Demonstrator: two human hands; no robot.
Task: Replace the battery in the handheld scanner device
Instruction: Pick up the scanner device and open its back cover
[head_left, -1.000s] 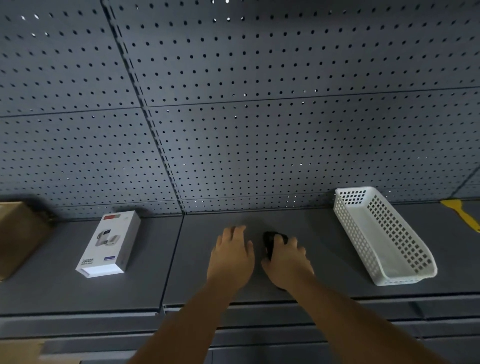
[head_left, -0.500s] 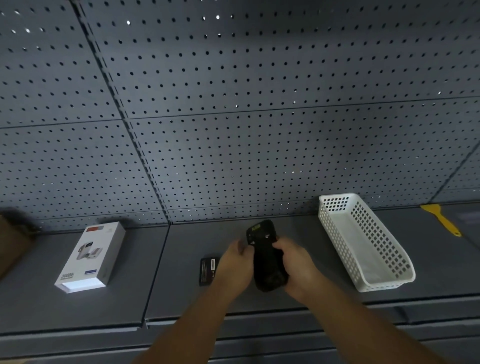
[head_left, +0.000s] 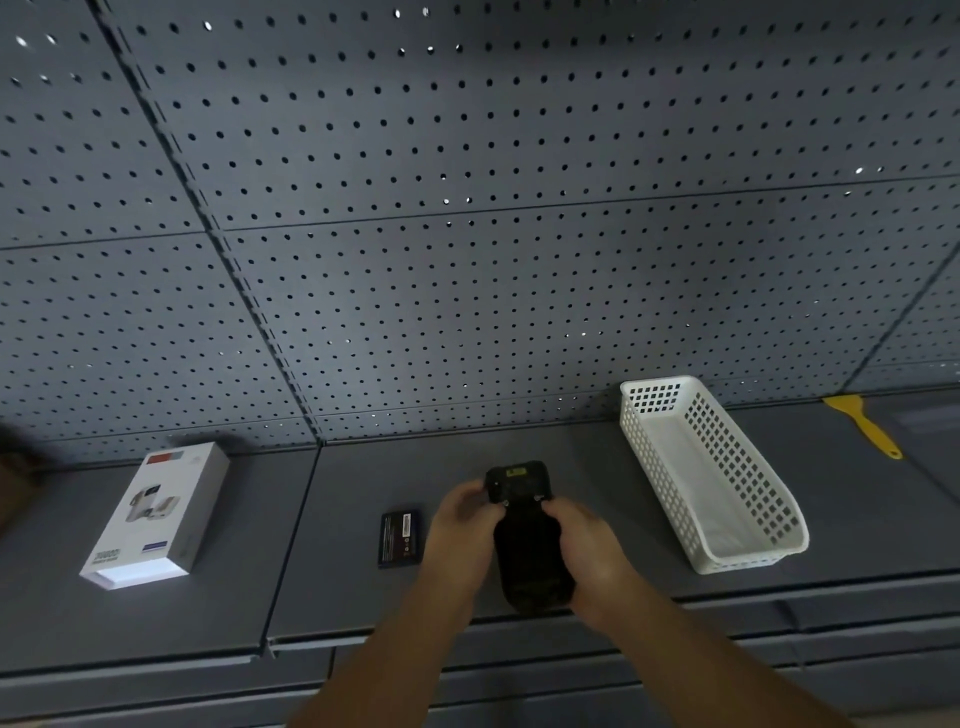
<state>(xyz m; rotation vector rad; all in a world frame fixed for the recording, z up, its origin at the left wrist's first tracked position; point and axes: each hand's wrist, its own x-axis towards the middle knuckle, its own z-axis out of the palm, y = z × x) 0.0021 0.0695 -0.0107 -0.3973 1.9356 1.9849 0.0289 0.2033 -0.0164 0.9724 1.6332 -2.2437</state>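
At the far left edge of the grey shelf (head_left: 156, 618) a brown blurred shape is only partly in view, and I cannot tell what it is. Next to it, more to the right, a white box (head_left: 156, 517) lies flat on the shelf, with a product picture on its top face and a red mark at its far end. Near the middle of the shelf a small dark battery (head_left: 401, 539) lies flat, with a label facing up, just beside the left hand (head_left: 462, 535) but apart from it. The left hand grips the left side of the black scanner (head_left: 524, 535), and its fingers are curled around the upper part of the device, close under the head. The scanner is held above the front part of the shelf, with its head pointing away from the person and a small yellow label on the head. The right hand (head_left: 587, 556) is clamped on the right side of the scanner body, with the fingers bent around it. To the right of the hands a white basket (head_left: 748, 558) with holes in its walls stands on the shelf at an angle. At the far right a yellow scraper (head_left: 865, 421) lies on the shelf, well apart from the basket. Behind everything a grey wall with many small holes (head_left: 467, 260) rises from the back of the shelf.
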